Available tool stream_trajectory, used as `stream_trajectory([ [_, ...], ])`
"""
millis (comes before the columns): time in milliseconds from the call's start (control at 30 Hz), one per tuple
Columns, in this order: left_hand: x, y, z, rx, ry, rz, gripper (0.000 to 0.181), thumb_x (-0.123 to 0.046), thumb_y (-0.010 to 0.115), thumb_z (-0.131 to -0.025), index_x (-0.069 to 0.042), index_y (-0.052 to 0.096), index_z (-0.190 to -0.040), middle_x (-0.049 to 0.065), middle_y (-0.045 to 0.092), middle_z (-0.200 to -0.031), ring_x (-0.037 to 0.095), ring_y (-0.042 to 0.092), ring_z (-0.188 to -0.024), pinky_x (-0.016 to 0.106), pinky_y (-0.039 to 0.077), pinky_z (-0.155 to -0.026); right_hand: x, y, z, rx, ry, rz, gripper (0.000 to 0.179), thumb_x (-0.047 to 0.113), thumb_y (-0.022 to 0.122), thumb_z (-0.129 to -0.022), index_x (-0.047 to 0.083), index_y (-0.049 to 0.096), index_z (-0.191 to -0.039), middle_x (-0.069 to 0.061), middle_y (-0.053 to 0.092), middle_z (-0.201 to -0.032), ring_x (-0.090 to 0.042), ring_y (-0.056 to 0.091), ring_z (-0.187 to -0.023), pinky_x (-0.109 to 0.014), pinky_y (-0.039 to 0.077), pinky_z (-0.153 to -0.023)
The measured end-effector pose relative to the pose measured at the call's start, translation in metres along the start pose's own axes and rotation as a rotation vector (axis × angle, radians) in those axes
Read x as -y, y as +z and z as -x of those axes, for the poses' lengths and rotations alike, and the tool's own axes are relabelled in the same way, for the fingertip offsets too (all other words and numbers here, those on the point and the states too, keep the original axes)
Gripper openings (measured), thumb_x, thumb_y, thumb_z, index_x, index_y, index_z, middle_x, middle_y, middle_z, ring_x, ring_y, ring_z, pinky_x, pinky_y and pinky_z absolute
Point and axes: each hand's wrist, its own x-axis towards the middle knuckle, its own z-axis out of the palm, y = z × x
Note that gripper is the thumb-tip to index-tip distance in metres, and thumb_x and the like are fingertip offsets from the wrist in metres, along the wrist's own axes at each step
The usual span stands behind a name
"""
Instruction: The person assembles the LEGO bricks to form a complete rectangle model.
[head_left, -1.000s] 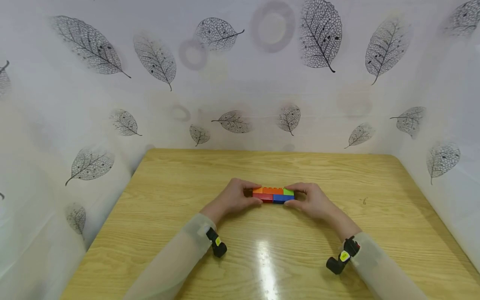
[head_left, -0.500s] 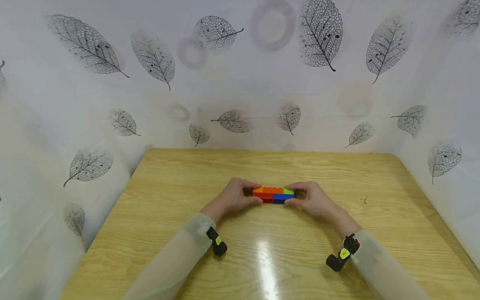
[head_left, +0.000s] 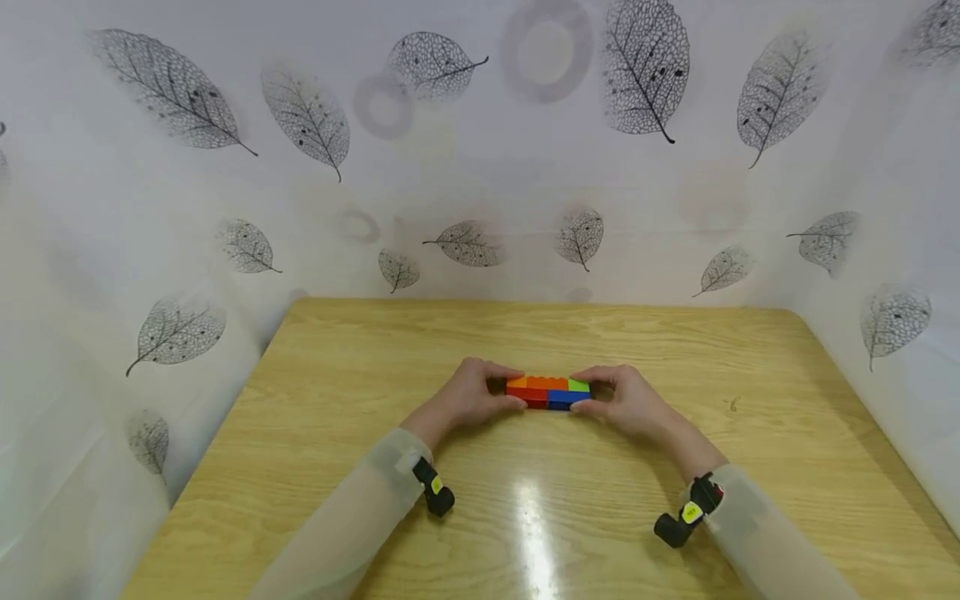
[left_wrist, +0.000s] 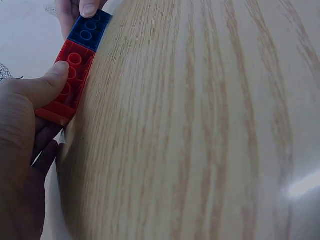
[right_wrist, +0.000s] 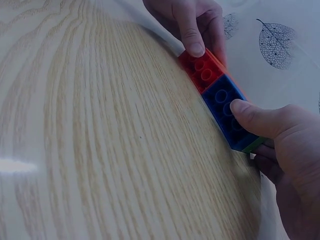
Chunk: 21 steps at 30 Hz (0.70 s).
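Observation:
A short strip of joined toy building bricks is held between both hands over the middle of the table. Its near row is a red brick (head_left: 530,397) and a blue brick (head_left: 560,400), end to end. Behind them sit an orange brick (head_left: 547,383) and a lime-green brick (head_left: 578,386), with lighter orange at the left end. My left hand (head_left: 474,393) pinches the red end, thumb on the hollow underside. My right hand (head_left: 627,402) grips the blue end the same way. Both wrist views show the tubes of the red brick (left_wrist: 76,75) and blue brick (right_wrist: 220,112) undersides.
A glossy wood-grain table (head_left: 360,350) lies under the hands, with a bright light reflection near its front. White cloth (head_left: 495,158) printed with grey leaves stands behind it and at both sides. Each wrist wears a small black camera, such as the left camera (head_left: 435,487).
Both hands keep their grip on the brick strip, which stays in almost the same place. The whole head view shifts very slightly.

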Motion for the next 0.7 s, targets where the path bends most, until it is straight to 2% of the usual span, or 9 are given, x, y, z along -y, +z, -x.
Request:
stream_trajectory([
  [233, -0.0012, 0.0006, 0.0022, 0.003, -0.011, 0.008, 0.051, -0.042, 0.088, -0.089, -0.025, 0.075, -0.136, -0.001, 0.07, -0.137, 0.019, 0.057, -0.133, 0.039, 0.04, -0.116, 0.003, 0.0009, 0.0016, 0.003, -0.016, -0.017, 0.045, 0.026, 0.085, -0.093, 0.013, 0.074, -0.134, -0.008, 0.066, -0.14, -0.03, 0.058, -0.133, -0.051, 0.047, -0.11],
  [467, 0.0016, 0.0036, 0.0018, 0.009, -0.011, 0.007, 0.055, -0.046, 0.084, -0.091, -0.022, 0.072, -0.139, -0.001, 0.067, -0.141, 0.02, 0.056, -0.136, 0.04, 0.039, -0.117, 0.0022, 0.0012, 0.0014, 0.024, -0.007, -0.002, 0.048, 0.029, 0.083, -0.095, 0.012, 0.07, -0.139, -0.008, 0.064, -0.143, -0.031, 0.056, -0.134, -0.053, 0.043, -0.113],
  [700, 0.0031, 0.0032, 0.0023, 0.034, -0.022, 0.028, 0.061, -0.046, 0.084, -0.091, -0.02, 0.068, -0.144, -0.003, 0.063, -0.145, 0.02, 0.053, -0.138, 0.042, 0.038, -0.119, 0.0033, 0.001, 0.0029, 0.056, -0.036, -0.001, 0.063, 0.034, 0.082, -0.096, 0.008, 0.06, -0.149, -0.009, 0.06, -0.149, -0.032, 0.054, -0.137, -0.056, 0.036, -0.118],
])
